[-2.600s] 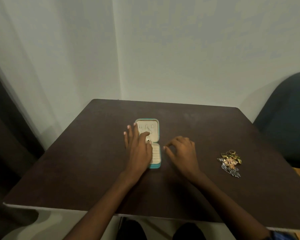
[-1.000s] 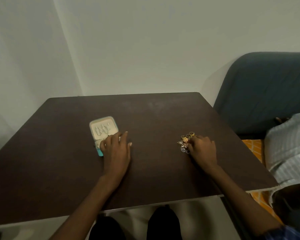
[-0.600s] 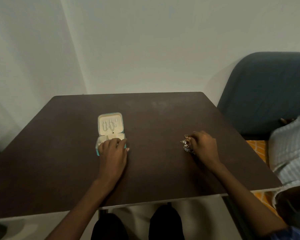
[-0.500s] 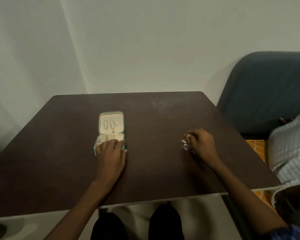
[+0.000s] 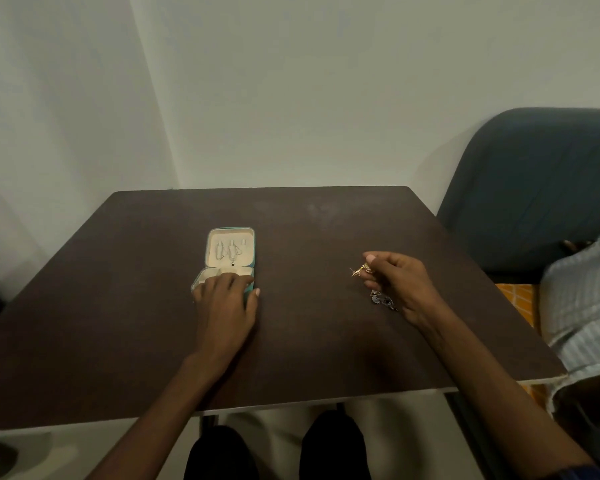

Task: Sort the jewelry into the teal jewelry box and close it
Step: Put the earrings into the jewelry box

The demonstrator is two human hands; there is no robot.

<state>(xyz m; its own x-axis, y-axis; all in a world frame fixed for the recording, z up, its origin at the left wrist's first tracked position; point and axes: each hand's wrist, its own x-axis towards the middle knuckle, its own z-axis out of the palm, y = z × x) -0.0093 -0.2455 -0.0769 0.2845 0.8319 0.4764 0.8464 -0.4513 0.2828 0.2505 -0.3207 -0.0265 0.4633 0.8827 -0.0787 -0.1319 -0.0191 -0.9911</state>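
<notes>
Fingers of the right hand (image 5: 400, 284) now pinch a gold piece (image 5: 360, 270), lifted off the pile (image 5: 383, 300); left fingers (image 5: 222, 284) stay spread on the teal jewelry box (image 5: 230, 252).

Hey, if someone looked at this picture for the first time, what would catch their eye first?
Probably the open teal jewelry box at the middle of the dark table, its cream lid lined with chains, the left hand resting on its front. Then the right hand, further right, pinching a small gold piece above the dark jewelry left there.
</notes>
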